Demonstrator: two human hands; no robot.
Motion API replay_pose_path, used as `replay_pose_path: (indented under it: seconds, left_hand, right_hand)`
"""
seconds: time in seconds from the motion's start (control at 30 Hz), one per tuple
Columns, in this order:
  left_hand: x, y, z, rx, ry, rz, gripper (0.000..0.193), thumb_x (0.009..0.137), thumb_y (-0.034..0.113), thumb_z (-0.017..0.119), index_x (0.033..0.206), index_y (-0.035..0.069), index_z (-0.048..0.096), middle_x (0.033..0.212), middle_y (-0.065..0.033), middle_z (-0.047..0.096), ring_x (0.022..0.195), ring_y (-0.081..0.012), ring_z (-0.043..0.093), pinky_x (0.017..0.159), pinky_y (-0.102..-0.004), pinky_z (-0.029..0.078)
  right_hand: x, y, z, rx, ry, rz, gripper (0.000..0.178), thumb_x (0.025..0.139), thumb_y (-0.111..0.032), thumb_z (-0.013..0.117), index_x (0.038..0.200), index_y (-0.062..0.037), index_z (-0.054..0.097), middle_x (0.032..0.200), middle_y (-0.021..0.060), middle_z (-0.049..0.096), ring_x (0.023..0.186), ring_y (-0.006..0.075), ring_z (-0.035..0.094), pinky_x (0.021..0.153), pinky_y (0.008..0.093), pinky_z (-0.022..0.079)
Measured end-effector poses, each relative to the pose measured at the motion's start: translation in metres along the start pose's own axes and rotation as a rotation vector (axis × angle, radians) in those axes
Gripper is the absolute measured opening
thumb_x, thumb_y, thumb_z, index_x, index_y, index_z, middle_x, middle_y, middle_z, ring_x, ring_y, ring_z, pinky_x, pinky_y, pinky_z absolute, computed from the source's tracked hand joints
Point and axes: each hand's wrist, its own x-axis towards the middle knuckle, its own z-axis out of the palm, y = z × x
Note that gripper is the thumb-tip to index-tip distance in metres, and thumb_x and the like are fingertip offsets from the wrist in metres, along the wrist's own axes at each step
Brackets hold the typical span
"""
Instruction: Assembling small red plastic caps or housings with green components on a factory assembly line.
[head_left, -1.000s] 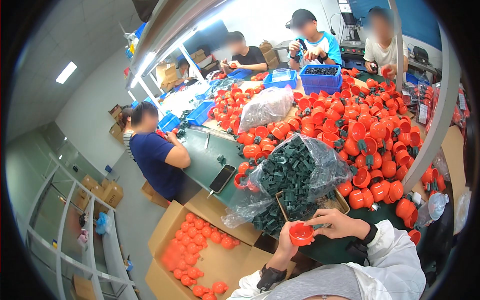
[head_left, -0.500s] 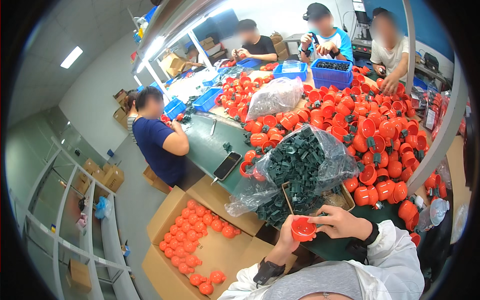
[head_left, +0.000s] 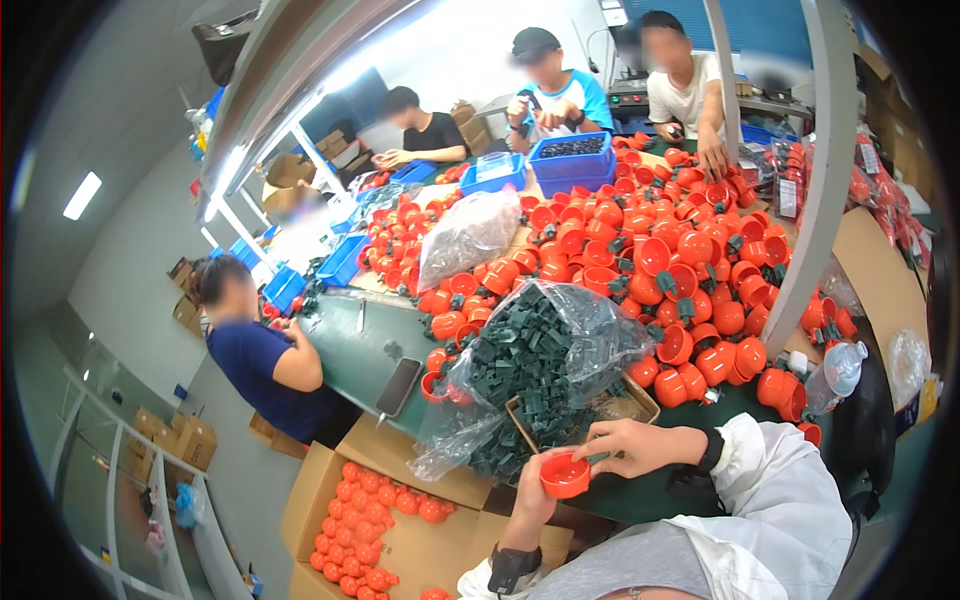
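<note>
A small red plastic cup (head_left: 566, 478), its hollow side up, is held in front of me at the table's near edge. My left hand (head_left: 531, 492) grips it from the left, fingers wrapped round its side. My right hand (head_left: 645, 446) comes in from the right with thumb and fingers closed at the cup's rim. Whether a small part sits between those fingertips is hidden. Just beyond my hands, dark green plastic clips (head_left: 520, 360) spill from a clear plastic bag (head_left: 607, 345) beside an open shallow cardboard box (head_left: 640, 402).
A big heap of red cups (head_left: 690, 250) covers the right of the table. An open carton (head_left: 440, 545) with red cups stands lower left. A phone (head_left: 399, 387) lies on the green tabletop. A metal post (head_left: 812, 190) rises at right, near a clear bottle (head_left: 838, 375). Several people work around.
The view has swung right, so the scene sits further left in the picture. Both hands stay together on the cup; the right fingertips now bear on its rim.
</note>
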Motion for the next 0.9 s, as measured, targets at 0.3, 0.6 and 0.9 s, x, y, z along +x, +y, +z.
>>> replay_pose_path:
  seconds: [0.3, 0.6, 0.9]
  left_hand:
    - [-0.01, 0.012, 0.018, 0.234, -0.028, 0.139, 0.054, 0.069, 0.002, 0.07, 0.117, -0.004, 0.048, 0.102, -0.0133, 0.058, 0.085, -0.0195, 0.062, 0.064, -0.0297, 0.056]
    - [-0.006, 0.011, 0.015, 0.115, 0.047, 0.07, 0.042, 0.072, 0.003, 0.064, 0.111, -0.005, 0.05, 0.101, -0.0143, 0.058, 0.083, -0.021, 0.062, 0.062, -0.0319, 0.057]
    - [-0.001, 0.006, 0.026, 0.08, -0.13, 0.117, 0.053, 0.075, -0.001, 0.06, 0.124, -0.003, 0.039, 0.113, -0.0164, 0.052, 0.096, -0.0257, 0.058, 0.072, -0.0371, 0.055]
  right_hand:
    - [-0.006, 0.003, 0.005, -0.026, 0.094, 0.037, 0.031, 0.076, -0.008, 0.063, 0.106, -0.0053, 0.06, 0.082, 0.0155, 0.052, 0.069, 0.0316, 0.056, 0.062, 0.037, 0.045]
    - [-0.004, -0.011, -0.004, -0.154, -0.031, 0.094, 0.031, 0.087, -0.02, 0.053, 0.117, -0.0097, 0.052, 0.084, 0.0137, 0.047, 0.073, 0.031, 0.055, 0.063, 0.0374, 0.045]
    - [-0.018, -0.021, -0.03, -0.135, 0.006, 0.192, 0.027, 0.085, -0.018, 0.056, 0.11, -0.0089, 0.06, 0.082, 0.0124, 0.052, 0.077, 0.0283, 0.056, 0.068, 0.0349, 0.045]
